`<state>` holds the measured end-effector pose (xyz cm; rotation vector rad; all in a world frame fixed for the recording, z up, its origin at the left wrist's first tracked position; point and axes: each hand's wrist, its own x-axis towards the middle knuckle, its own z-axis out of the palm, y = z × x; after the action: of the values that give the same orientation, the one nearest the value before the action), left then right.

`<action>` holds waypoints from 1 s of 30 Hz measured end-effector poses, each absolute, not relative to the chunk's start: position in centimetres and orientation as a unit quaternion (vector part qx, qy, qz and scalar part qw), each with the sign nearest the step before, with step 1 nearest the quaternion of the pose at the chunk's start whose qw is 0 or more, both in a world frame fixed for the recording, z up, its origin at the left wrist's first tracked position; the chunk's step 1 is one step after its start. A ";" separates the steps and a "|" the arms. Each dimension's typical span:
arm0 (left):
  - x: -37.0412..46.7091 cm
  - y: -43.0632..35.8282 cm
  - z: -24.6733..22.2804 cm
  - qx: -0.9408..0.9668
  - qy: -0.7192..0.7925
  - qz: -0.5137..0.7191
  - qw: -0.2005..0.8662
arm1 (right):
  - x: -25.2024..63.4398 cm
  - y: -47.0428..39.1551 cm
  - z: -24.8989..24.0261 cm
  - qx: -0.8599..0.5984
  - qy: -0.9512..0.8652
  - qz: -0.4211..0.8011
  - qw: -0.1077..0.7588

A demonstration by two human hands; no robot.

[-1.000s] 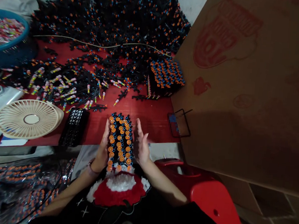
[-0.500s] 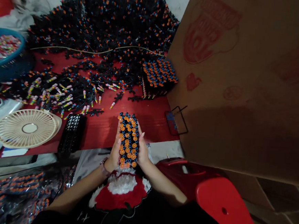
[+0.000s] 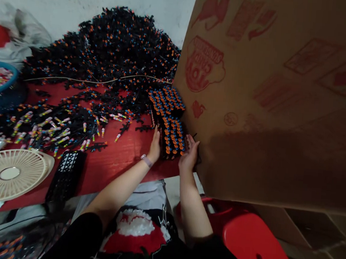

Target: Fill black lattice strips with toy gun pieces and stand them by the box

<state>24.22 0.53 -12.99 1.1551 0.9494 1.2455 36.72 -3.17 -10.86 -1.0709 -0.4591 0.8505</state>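
A block of upright black toy guns (image 3: 174, 135), packed in rows with orange and blue tips on top, stands on the red table against a larger block of the same guns (image 3: 167, 100). My left hand (image 3: 155, 146) lies along its left side, fingers stretched forward and pressed to it. On its right side is my right hand (image 3: 189, 152), with its fingers bent against the edge near the cardboard box. Between them the two hands hold the block. Its lower part is hidden by shadow and my hands.
A large cardboard box (image 3: 248, 163) walls off the right side. Loose toy guns (image 3: 53, 124) and a big heap (image 3: 116, 49) cover the back left. A beige fan (image 3: 10, 172), a black perforated tray (image 3: 66, 173), a blue basket (image 3: 1, 100) and a red stool (image 3: 257, 240) stand around.
Both hands have moved forward and right with the block of toy guns, from near my body to the front of the larger block. The view has shifted too.
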 end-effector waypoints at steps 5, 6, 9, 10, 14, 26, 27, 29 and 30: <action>19.9 -2.3 -15.6 0.560 0.472 0.455 0.507 | 34.8 -11.5 -15.3 -0.618 -0.231 0.251 0.708; 18.8 -3.0 -16.1 0.587 0.485 0.427 0.488 | 34.1 -13.5 -16.4 -0.638 -0.270 0.246 0.677; 16.4 -3.4 -16.8 0.702 0.467 0.344 0.413 | 32.0 -16.9 -18.3 -0.631 -0.461 0.270 0.563; 16.2 -2.8 -16.7 0.741 0.449 0.320 0.382 | 31.6 -17.0 -18.4 -0.622 -0.516 0.265 0.526; 16.9 1.2 -16.0 0.840 0.428 0.223 0.248 | 31.4 -13.8 -17.6 -0.613 -0.639 0.202 0.419; 19.1 4.6 -16.0 0.805 0.566 0.139 0.109 | 32.6 -10.8 -18.5 -0.669 -0.651 0.110 0.341; 19.2 4.6 -15.9 0.804 0.567 0.140 0.109 | 32.7 -10.9 -18.5 -0.670 -0.651 0.111 0.339; 19.3 4.7 -15.8 0.800 0.572 0.140 0.110 | 32.9 -11.0 -18.5 -0.672 -0.650 0.114 0.335; 19.4 4.7 -15.7 0.797 0.577 0.141 0.110 | 32.9 -11.1 -18.5 -0.674 -0.650 0.116 0.332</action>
<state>19.40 4.67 -15.70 2.3423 1.6960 0.4136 32.87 -11.15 -18.49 -1.7621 -1.6976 0.3035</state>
